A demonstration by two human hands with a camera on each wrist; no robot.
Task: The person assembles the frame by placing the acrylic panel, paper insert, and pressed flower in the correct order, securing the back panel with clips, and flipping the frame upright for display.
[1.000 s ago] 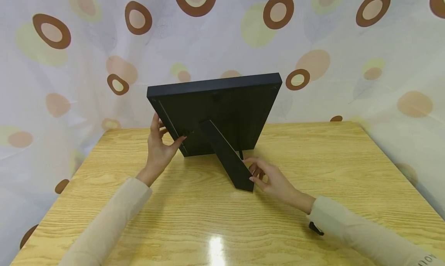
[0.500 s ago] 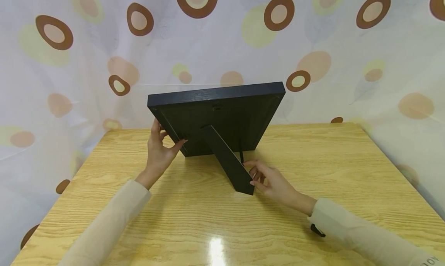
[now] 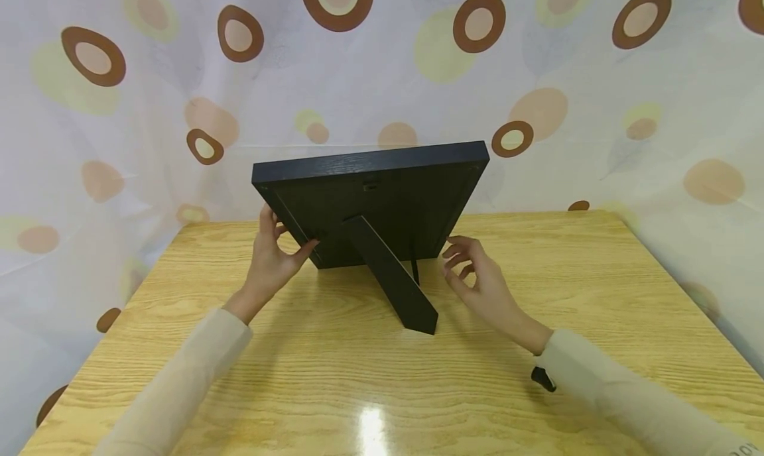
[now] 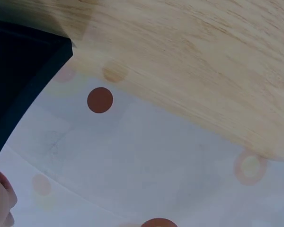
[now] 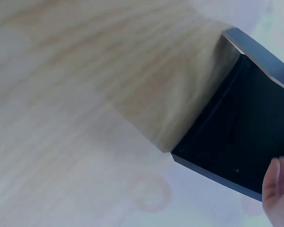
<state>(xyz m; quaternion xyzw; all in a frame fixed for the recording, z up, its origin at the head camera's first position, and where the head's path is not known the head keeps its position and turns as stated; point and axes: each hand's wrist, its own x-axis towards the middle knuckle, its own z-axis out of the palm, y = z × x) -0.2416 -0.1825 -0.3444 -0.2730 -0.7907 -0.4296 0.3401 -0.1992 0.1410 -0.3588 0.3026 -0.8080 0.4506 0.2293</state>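
A black picture frame leans on the table with its back toward me. Its easel leg is swung out, the pointed end down on the wood, and a short black strap runs beside it. My left hand grips the frame's left edge, thumb on the back and fingers behind the edge. Just off the lower right corner, my right hand has loosely bent fingers with nothing between them. In the right wrist view the leg juts from the back panel; the left wrist view catches a frame corner.
A wooden table carries the frame. Behind it and along both sides hangs a pale curtain with brown and green rounded shapes. A small black piece shows under the right sleeve cuff.
My right hand has let go of the easel leg and moved up toward the frame's lower right corner. Earlier, the frame's top edge sank slightly in view; my left hand keeps its grip.
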